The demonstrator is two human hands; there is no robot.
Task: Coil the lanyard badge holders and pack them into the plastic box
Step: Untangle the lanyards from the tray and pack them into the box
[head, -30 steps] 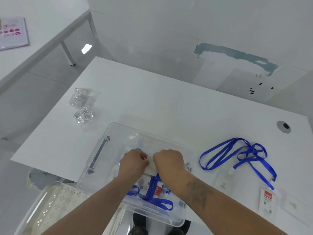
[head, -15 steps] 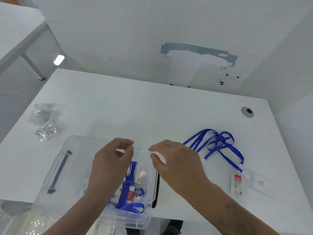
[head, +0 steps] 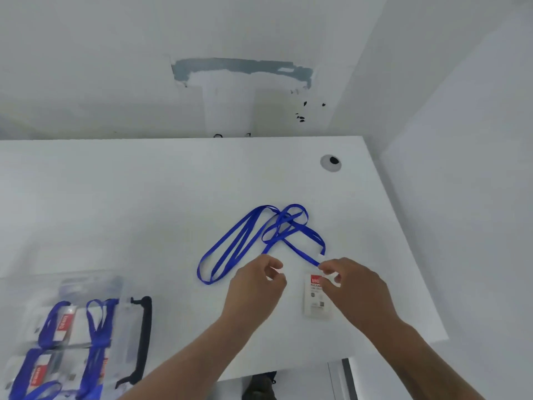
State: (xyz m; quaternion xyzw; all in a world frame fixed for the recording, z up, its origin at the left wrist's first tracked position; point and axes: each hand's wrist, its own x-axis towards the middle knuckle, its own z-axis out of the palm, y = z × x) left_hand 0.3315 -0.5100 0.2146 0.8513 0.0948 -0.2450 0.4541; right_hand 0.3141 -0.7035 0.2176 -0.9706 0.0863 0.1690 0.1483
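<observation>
Lanyard [head: 259, 238] looped loose on worktop [head: 115, 212], 12 o'clock of both hands; right hand [head: 350, 287] pinching badge holder [head: 315, 298] top; left hand [head: 255, 284] curled, grip unclear; plastic box [head: 72, 339] at 8 o'clock, holding coiled lanyards.

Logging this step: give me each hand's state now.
Left hand: fingers curled, apparently empty.
Right hand: pinching the badge holder top.

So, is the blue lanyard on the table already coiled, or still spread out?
Still spread out. The blue lanyard lies in long loose loops on the table, outside the plastic box, beside its badge holder.
</observation>
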